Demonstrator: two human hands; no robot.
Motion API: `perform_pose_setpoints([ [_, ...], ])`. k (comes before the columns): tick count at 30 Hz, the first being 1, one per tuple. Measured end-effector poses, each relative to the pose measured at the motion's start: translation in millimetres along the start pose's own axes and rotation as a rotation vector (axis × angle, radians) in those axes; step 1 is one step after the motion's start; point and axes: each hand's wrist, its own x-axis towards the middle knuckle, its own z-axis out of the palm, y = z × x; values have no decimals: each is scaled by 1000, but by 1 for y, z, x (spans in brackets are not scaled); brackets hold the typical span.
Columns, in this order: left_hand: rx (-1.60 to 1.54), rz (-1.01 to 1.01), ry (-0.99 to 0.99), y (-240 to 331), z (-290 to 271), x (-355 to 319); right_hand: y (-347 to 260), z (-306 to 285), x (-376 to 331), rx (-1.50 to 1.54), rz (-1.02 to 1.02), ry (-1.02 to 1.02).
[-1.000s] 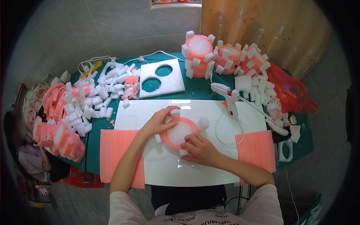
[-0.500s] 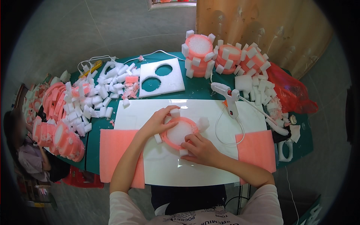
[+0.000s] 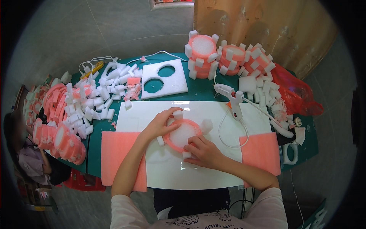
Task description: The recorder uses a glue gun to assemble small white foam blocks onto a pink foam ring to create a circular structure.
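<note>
A round pink foam ring (image 3: 172, 145) with a white foam disc (image 3: 182, 134) inside lies on the glossy white board in front of me. White foam blocks stick out around its rim. My left hand (image 3: 161, 124) grips the ring's upper left, fingers bent around a white block (image 3: 177, 114) there. At the lower right, my right hand (image 3: 205, 152) has its fingertips pressed on the rim, pinching a small white foam block (image 3: 186, 155) against it. Another white block (image 3: 206, 126) sits at the ring's right side, and one more (image 3: 160, 141) at its left.
A white glue gun (image 3: 235, 100) with a looping cord rests right of the ring. Loose white foam blocks (image 3: 100, 101) pile up at left, beside a foam sheet with two holes (image 3: 176, 82). Finished-looking pink rings (image 3: 203, 45) stand at the back. Another person (image 3: 32, 160) sits far left.
</note>
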Motion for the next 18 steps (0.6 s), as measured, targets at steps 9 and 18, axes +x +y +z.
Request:
perform_pose_setpoints([
  [9, 4, -4, 0, 0, 0, 0, 0, 0, -1, -1, 4, -3],
  [18, -6, -20, -6, 2, 0, 0, 1, 1, -1, -5, -8, 6],
])
